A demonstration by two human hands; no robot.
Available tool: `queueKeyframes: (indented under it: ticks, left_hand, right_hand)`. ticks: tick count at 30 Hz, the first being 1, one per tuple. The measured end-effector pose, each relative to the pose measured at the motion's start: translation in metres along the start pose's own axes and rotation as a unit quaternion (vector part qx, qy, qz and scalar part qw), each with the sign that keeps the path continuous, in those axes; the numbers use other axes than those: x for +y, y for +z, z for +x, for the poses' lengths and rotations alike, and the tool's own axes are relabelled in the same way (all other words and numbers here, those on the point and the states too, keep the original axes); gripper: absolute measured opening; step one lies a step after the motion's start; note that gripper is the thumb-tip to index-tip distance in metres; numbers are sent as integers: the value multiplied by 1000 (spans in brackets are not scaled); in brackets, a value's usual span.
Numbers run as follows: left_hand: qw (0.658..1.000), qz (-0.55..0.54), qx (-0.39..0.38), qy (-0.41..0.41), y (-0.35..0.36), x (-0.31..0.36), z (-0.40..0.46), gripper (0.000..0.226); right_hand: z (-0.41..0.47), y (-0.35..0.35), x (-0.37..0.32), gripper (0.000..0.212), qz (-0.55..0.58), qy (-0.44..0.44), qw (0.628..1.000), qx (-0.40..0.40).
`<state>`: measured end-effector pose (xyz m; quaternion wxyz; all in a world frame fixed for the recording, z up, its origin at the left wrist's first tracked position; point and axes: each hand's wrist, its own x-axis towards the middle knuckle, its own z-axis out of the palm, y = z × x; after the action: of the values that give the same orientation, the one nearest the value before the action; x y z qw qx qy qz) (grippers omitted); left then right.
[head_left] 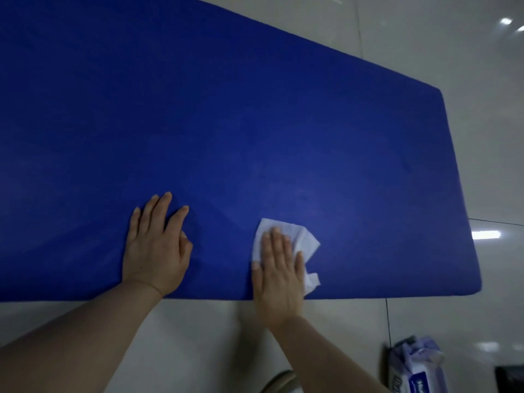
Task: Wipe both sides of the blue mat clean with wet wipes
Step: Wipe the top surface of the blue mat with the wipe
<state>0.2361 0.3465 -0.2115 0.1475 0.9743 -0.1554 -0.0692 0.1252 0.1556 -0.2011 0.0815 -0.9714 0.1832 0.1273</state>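
Blue mat [255,123], smooth and rectangular, bears crumpled white wipe [304,241].

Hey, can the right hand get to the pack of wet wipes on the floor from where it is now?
Probably yes. The right hand lies flat on the wipe near the mat's near edge, and the pack of wet wipes sits on bare floor to its right, with nothing between.

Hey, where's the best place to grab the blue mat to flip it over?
Probably the blue mat by its near long edge, coming from the person's side: that edge lies closest, just behind the left hand and right hand, thick enough for a grip.
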Motion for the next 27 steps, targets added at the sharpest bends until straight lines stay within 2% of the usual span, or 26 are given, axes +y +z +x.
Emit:
queueKeyframes:
  ticks: [2,4,6,7,9,11,12,16,19,27]
  left_hand:
    - [1000,1,2,-1,0,1,0,57]
    - [1000,3,4,-3,1,1,0,56]
    - [1000,-1,7,-4,1,2,1,56]
    - [1000,-1,8,-4,1,2,1,56]
    - [1000,-1,7,-4,1,2,0,56]
    - [1000,-1,6,-5,0,2,0,56]
    - [1000,0,6,-4,0,2,0,56]
    - [1000,-1,9,-5,0,3,0,56]
    - [1000,-1,6,-6,0,2,0,56]
    - [1000,-2,-3,-10,-3,2,0,58]
  right_hand:
    - [6,-7,32,60,18,101,995,11]
    - [11,-13,55,53,57,224,973,-7]
    - [15,-12,53,51,48,272,961,-2]
    - [14,-8,40,51,29,246,969,9]
    - [8,-4,-1,55,24,132,990,33]
    - [0,1,-29,56,26,8,1000,-6]
    - [0,-2,-29,56,26,0,999,-28]
    - [11,-8,35,63,24,132,991,12]
    - [17,-13,68,58,43,218,975,-20]
    - [22,-19,61,60,25,223,973,-50]
